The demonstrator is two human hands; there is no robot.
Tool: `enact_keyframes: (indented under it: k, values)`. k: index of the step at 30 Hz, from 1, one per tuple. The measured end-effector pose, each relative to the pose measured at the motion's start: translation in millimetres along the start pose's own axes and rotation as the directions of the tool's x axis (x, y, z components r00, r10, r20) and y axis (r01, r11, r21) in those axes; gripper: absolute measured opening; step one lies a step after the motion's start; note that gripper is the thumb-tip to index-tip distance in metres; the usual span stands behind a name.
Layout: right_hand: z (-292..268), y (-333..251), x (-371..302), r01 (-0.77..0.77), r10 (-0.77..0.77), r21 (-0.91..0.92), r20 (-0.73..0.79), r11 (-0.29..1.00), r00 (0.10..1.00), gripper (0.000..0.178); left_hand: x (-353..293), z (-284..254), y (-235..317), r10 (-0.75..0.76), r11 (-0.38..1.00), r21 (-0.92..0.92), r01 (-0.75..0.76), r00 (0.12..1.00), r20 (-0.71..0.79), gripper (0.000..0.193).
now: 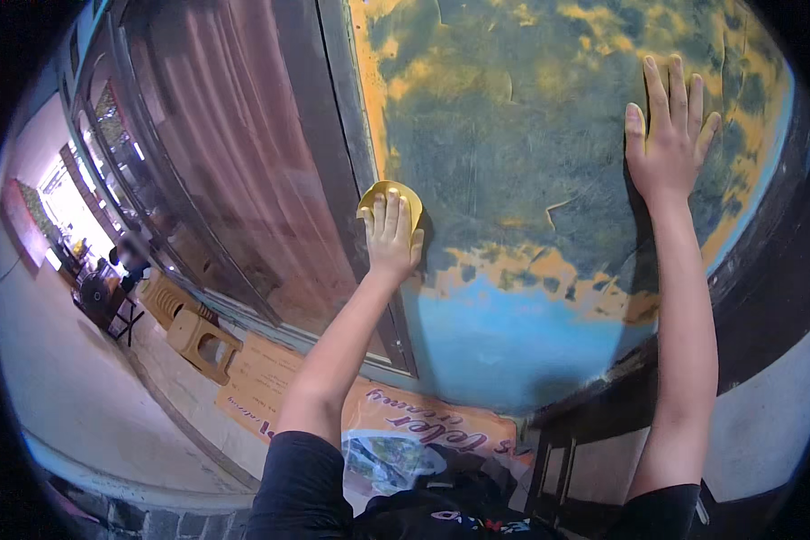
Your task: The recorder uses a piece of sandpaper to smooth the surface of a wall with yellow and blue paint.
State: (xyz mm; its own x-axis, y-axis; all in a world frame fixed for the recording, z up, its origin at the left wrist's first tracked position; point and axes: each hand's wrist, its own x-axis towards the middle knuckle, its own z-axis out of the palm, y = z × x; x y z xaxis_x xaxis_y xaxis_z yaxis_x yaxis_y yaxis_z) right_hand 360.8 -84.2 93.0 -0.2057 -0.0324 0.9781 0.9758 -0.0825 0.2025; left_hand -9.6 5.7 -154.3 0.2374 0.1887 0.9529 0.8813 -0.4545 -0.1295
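At the wall's left edge: left hand (pixel 391 238) pressing a yellow disc (pixel 414 202) flat!

Up against the wall (pixel 522 144), both hands are working at arm's length, and here the left one is lying open over the disc, fingers straight and together, thumb sitting out to the right; it is pinning the disc with a flat hand. The disc is showing around the fingertips, its rim curling a little, right beside the dark frame (pixel 340 99). Over to the right and higher, the right hand (pixel 670 148) is bracing, open and bare, fingers spreading upward, palm facing the wall, its arm throwing a shadow alongside.

And the wall itself is wearing dark green, with orange patches breaking through and blue running along the bottom; between the hands, a small curved crack (pixel 553 214) is standing out. To the left, a pinkish curtain (pixel 261 99) is hanging within the frame. Down below, cardboard (pixel 477 423) is covering part of the floor, with a clear plastic bag (pixel 391 457) lying near the black shirt (pixel 423 515). Farther left, tan stools (pixel 198 342) are standing along the passage, and a dark fan (pixel 94 292) is sitting beyond them.
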Motion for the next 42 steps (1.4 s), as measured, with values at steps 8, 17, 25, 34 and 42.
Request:
enact_keyframes:
  k: [8, 17, 25, 34, 42]
  values:
    - [-6, -23, -69, -0.084, 0.081, 0.036, 0.078, 0.996, 0.994, 0.057, 103, -22, 11, -0.072, 0.996, -0.056, 0.068, 0.996, -0.062, 0.070]
    - [-10, -28, -131, -0.090, 0.086, 0.058, 0.073, 0.994, 0.994, 0.054, -98, 26, 17, -0.004, 0.997, -0.080, 0.019, 0.982, 0.189, 0.069]
    - [-12, -18, -136, -0.065, 0.061, 0.057, 0.076, 0.996, 0.995, 0.056, -39, 14, 39, -0.116, 0.975, -0.183, 0.127, 0.991, 0.068, 0.076]
    - [-7, -33, -133, -0.080, 0.076, 0.088, 0.050, 0.993, 0.996, 0.055, -217, 17, 56, -0.105, 0.973, -0.131, 0.188, 0.875, 0.473, 0.081]
    - [-9, -22, -134, -0.070, 0.067, 0.062, 0.049, 0.996, 0.997, 0.055, -92, 30, 92, -0.188, 0.947, -0.230, 0.224, 0.968, 0.165, 0.079]
